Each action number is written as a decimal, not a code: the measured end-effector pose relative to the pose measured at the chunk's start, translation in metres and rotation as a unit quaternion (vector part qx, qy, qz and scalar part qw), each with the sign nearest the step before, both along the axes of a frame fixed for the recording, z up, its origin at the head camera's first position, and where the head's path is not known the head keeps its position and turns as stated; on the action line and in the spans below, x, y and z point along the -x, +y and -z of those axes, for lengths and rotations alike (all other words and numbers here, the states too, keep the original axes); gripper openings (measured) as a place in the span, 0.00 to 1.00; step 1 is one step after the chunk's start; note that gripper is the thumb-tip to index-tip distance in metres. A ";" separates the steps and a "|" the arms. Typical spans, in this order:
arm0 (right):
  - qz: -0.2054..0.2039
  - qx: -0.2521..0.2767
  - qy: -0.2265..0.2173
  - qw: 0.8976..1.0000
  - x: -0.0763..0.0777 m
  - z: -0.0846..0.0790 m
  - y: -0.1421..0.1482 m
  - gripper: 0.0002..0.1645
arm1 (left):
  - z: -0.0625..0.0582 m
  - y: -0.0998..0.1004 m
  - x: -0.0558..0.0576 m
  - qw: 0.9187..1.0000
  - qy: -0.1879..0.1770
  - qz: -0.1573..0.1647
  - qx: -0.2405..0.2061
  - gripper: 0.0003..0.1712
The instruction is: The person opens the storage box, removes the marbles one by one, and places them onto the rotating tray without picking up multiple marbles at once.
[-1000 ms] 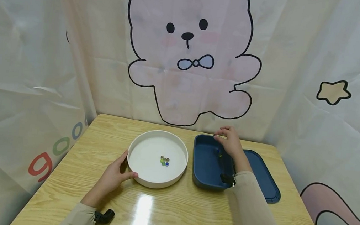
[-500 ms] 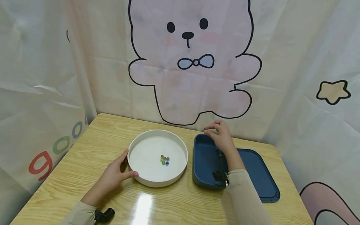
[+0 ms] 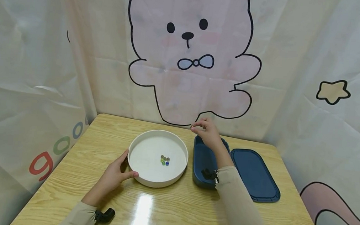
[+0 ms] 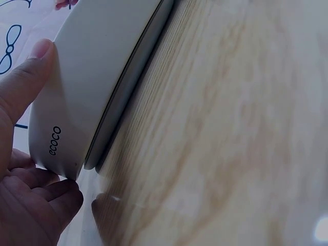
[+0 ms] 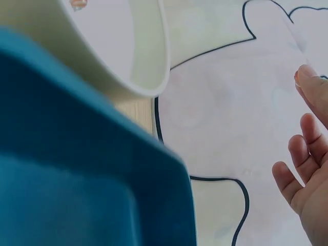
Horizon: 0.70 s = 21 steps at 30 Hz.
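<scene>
Marbles [image 3: 164, 159] sit grouped slightly right of centre in the white dish [image 3: 142, 159], left of centre on the surface [image 3: 174, 212], toward its far edge.

Left hand [image 3: 110, 176]: holds the dish, thumb against the near-left wall, fingers curled at the left side. The dish appears stiff and fairly light; grip the wall and keep it level to limit rolling.

Handling of marbles: expect light, hard, smooth pieces, prone to slip and roll. Pinch singly from above, finger pads on opposite sides at the widest point. Damage is unlikely unless dropped on something hard.

Right hand [image 3: 208, 134]: raised over the far-left corner of the blue box [image 3: 199, 160], near the surface's far edge. Thumb and fingertip pinch a small item [image 3: 192, 126], probably a marble; the other fingers are loosely bent.

Blue lid [image 3: 256, 176]: flat beside the box, toward the surface's right edge.
</scene>
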State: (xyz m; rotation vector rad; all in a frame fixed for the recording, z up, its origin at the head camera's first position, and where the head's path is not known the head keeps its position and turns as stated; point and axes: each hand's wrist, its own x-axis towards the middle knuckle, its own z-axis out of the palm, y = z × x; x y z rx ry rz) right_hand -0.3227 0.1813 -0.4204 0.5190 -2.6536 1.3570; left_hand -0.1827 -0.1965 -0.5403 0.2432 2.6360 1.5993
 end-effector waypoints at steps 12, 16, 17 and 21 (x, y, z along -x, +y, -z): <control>-0.041 -0.032 -0.002 0.999 0.004 0.007 -0.042 0.09 | -0.002 0.000 0.000 1.000 -0.001 -0.006 0.004 0.66; -0.056 -0.045 -0.008 0.997 0.006 0.013 -0.056 0.08 | -0.002 0.000 0.000 1.000 0.004 -0.005 0.003 0.65; -0.057 -0.050 -0.010 0.997 0.007 0.015 -0.059 0.07 | -0.002 -0.001 0.000 1.000 0.003 -0.004 0.002 0.65; -0.058 -0.062 -0.033 0.996 0.008 0.022 -0.074 0.06 | -0.002 -0.001 0.000 1.000 -0.001 -0.006 -0.003 0.66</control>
